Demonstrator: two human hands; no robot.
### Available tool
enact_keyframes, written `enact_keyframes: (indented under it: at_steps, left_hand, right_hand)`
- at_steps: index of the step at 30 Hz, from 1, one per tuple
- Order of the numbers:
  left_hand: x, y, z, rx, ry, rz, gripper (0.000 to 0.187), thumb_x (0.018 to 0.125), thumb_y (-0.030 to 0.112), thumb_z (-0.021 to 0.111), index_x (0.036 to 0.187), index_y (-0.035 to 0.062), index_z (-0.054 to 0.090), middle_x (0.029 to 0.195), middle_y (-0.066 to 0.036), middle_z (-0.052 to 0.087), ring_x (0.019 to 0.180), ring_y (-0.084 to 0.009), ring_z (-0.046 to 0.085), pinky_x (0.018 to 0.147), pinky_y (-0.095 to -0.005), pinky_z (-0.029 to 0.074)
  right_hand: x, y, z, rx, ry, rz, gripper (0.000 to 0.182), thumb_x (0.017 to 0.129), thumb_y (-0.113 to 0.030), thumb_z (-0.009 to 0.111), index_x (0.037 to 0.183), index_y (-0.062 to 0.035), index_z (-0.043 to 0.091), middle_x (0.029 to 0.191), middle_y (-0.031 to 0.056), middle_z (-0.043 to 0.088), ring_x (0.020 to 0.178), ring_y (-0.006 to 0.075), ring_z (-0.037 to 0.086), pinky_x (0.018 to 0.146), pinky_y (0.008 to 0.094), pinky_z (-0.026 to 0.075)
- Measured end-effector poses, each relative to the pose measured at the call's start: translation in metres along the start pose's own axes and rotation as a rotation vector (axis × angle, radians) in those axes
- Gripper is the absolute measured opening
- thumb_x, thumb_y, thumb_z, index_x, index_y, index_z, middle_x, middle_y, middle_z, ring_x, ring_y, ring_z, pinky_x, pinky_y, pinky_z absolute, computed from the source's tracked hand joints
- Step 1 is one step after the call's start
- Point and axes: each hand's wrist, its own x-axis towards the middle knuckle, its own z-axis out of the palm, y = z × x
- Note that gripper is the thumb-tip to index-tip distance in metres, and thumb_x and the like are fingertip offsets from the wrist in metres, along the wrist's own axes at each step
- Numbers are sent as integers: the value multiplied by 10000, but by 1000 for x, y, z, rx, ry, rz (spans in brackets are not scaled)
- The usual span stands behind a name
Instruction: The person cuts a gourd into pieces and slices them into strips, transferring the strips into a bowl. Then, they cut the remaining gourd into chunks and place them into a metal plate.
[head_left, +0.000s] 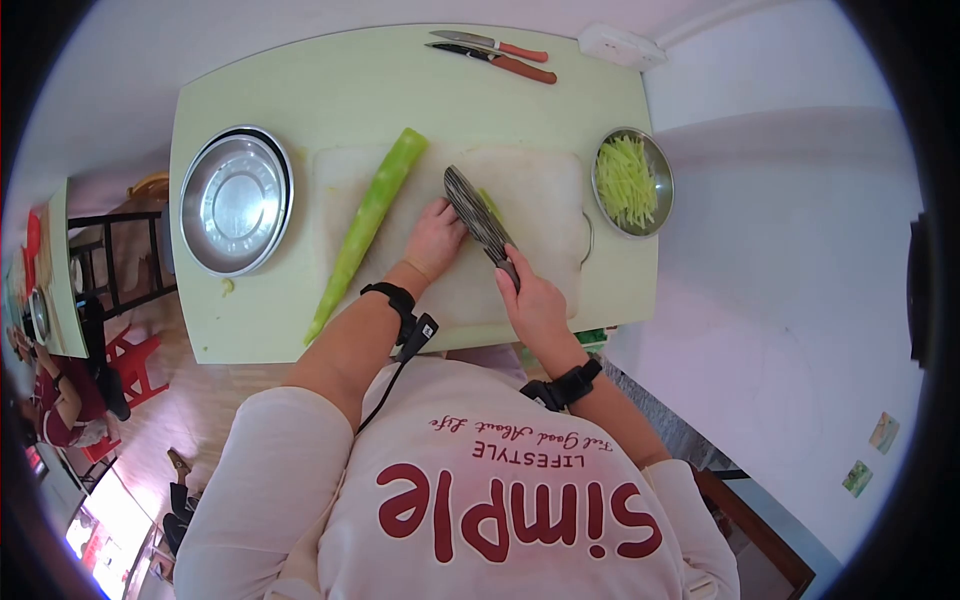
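Observation:
My right hand [533,298] is wrapped round the handle of a knife with a dark striped blade [475,211], which lies diagonally over the white cutting board [540,270]. At the blade's left side is my left hand [436,238], its fingers curled against the blade; what they hold, if anything, is hidden. A thin green piece [491,204] shows just right of the blade. Left of my left hand, a long peeled green stem [370,222] lies slantwise, its narrow end past the board's lower left edge.
Metal bowls [235,205] sit stacked at the table's left. A metal bowl [668,190] of green shreds [627,182] stands at the right. Two knives [510,62] lie at the far edge, near a white power strip [620,46]. Another person [72,400] is at far left.

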Motion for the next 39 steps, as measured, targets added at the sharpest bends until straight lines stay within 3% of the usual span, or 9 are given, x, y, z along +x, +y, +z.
enact_keyframes:
  at_steps: [15,23,29,39]
  left_hand:
    - [2,6,-7,-4,-16,-15,136,744,140,628,855,77,673,929,-31,577,926,-230,515,850,-353,451]
    - [7,7,-9,-29,-2,-6,286,780,144,613,1061,88,606,1087,-21,585,912,-212,534,850,-352,451]
    - [2,5,-8,-14,-43,-19,193,764,144,629,941,73,652,993,-41,583,947,-238,520,886,-367,445]
    - [2,4,-5,-11,-35,-25,146,740,142,623,861,72,665,935,-42,575,951,-249,508,892,-370,443]
  right_hand:
    - [14,6,10,50,-54,82,468,947,-403,473,1317,-118,491,786,191,662,716,383,643,649,478,498]
    - [35,34,1,397,-70,154,434,957,-381,471,1277,-91,526,939,195,667,803,399,638,715,452,503]
    - [-6,7,-21,48,-129,53,440,942,-384,497,1281,-105,528,884,182,670,745,366,648,677,442,506]
    - [-11,2,-13,-10,-94,70,456,936,-383,506,1298,-107,514,804,187,663,707,369,644,641,453,501]
